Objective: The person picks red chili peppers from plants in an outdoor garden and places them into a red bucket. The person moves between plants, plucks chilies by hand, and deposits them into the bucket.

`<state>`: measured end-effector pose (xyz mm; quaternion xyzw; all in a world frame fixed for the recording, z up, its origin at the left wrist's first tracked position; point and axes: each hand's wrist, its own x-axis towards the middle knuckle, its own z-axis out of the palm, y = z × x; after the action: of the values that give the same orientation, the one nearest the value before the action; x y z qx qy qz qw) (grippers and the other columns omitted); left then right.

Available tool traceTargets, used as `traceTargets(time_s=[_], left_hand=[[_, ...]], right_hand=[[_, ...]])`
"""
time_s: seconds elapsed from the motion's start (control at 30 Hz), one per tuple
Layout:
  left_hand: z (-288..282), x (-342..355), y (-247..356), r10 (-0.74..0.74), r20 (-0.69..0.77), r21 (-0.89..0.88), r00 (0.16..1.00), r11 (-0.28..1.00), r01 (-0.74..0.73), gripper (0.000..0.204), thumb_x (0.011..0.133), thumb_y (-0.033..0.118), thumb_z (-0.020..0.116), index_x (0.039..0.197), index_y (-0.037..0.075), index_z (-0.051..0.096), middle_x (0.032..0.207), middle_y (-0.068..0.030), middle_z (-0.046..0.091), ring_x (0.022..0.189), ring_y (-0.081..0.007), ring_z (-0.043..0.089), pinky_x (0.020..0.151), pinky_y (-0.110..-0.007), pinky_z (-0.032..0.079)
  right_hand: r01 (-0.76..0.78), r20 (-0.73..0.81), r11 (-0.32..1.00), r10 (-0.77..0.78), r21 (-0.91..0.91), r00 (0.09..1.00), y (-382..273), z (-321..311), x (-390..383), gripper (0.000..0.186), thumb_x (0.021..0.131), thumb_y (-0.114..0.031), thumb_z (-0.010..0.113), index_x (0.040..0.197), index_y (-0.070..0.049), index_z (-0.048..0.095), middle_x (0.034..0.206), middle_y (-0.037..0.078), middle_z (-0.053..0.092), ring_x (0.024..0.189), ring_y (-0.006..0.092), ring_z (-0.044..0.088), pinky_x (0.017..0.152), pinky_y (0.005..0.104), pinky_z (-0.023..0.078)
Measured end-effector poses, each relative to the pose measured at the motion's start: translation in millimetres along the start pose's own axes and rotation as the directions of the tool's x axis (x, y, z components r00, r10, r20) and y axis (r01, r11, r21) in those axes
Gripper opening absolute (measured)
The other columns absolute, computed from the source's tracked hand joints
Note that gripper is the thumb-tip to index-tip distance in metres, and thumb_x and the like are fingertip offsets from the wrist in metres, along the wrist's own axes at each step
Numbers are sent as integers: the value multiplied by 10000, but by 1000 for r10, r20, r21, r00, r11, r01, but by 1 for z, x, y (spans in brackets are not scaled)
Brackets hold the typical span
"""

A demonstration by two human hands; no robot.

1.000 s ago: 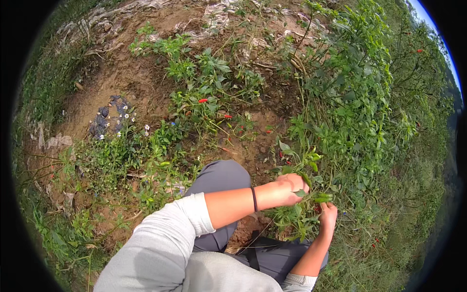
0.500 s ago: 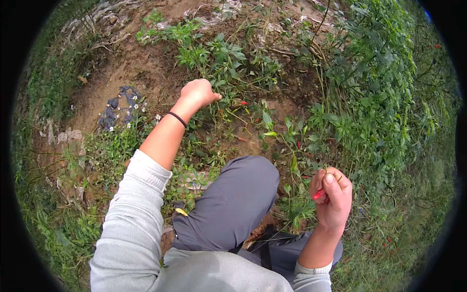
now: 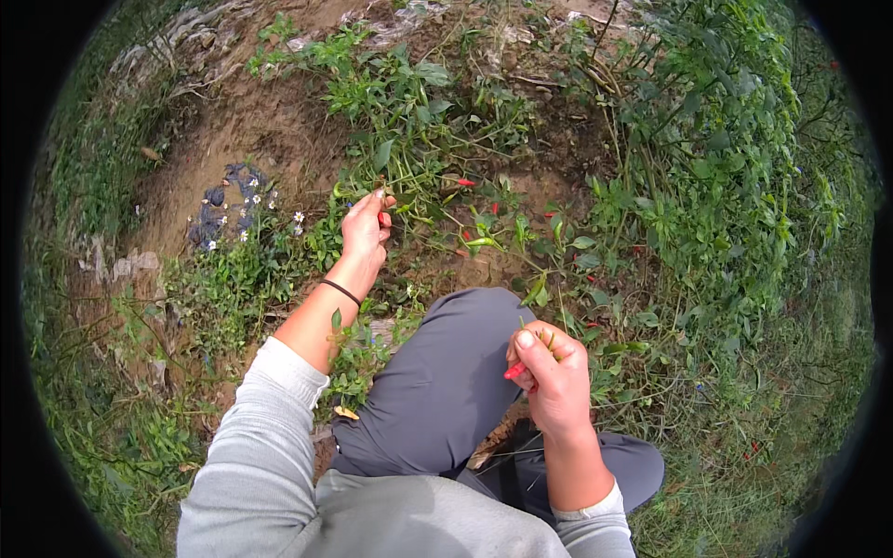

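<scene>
Low chili plants point(image 3: 433, 130) with green and red pods sprawl in front of me. My left hand point(image 3: 363, 231) is at their near left side, its fingers closed on a red chili pepper point(image 3: 383, 219) that shows at the fingertips. Held above my bent knee is my right hand point(image 3: 555, 372), closed round red chili peppers; a red tip point(image 3: 514, 371) pokes out on one side and green stems stick up by the thumb. How many it holds is hidden. Another red chili pepper point(image 3: 466, 182) hangs just right of my left hand, and a pale green chili pepper point(image 3: 482, 243) is farther right.
My grey-trousered knee point(image 3: 446, 363) fills the space between my arms. Dense leafy plants point(image 3: 716, 205) rise on the right. Torn dark plastic film point(image 3: 226, 206) and small white flowers point(image 3: 299, 218) are on the left, beside bare brown soil point(image 3: 251, 121).
My left hand has come down and nearer, and a red chili pepper now shows in its fingers. My right hand has moved left, over the knee, still holding its peppers.
</scene>
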<state>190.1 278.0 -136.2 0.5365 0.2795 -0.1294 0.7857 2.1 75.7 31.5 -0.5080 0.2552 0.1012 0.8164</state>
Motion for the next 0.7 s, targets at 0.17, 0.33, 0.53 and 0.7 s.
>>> traceTargets(time_s=[0.17, 0.33, 0.53, 0.7], left_hand=[[-33, -22, -17, 367, 148, 482, 918, 784, -391, 129, 835, 97, 585, 900, 9, 653, 737, -34, 617, 540, -69, 483, 511, -217, 402], [-56, -20, 0, 442, 471, 773, 764, 211, -599, 135, 823, 76, 575, 922, 45, 663, 676, -29, 624, 547, -89, 531, 522, -254, 438], [-57, -19, 21, 383, 519, 718, 764, 291, -633, 150, 835, 88, 577, 942, 19, 655, 646, -23, 597, 563, -71, 508, 521, -241, 422], [-34, -1, 26, -117, 204, 200, 972, 977, 75, 163, 907, 186, 499, 952, 37, 548, 559, 38, 424, 455, -47, 322, 410, -215, 280]], right_hand=[[62, 28, 994, -60, -95, 998, 7, 5, -3, 197, 876, -155, 558, 749, -6, 576, 669, -19, 533, 590, 30, 448, 575, 208, 447], [53, -33, 996, -56, -68, 998, 7, 8, 1, 205, 872, -158, 555, 721, -18, 553, 595, -37, 460, 513, 25, 360, 483, 191, 318], [38, -32, 993, -42, -115, 999, 9, 8, 7, 186, 872, -130, 559, 747, 8, 566, 687, -6, 549, 634, 43, 488, 594, 215, 455], [75, -14, 984, -78, -160, 997, 8, 16, 11, 178, 869, -124, 563, 749, 6, 566, 688, -9, 550, 632, 42, 492, 579, 210, 451]])
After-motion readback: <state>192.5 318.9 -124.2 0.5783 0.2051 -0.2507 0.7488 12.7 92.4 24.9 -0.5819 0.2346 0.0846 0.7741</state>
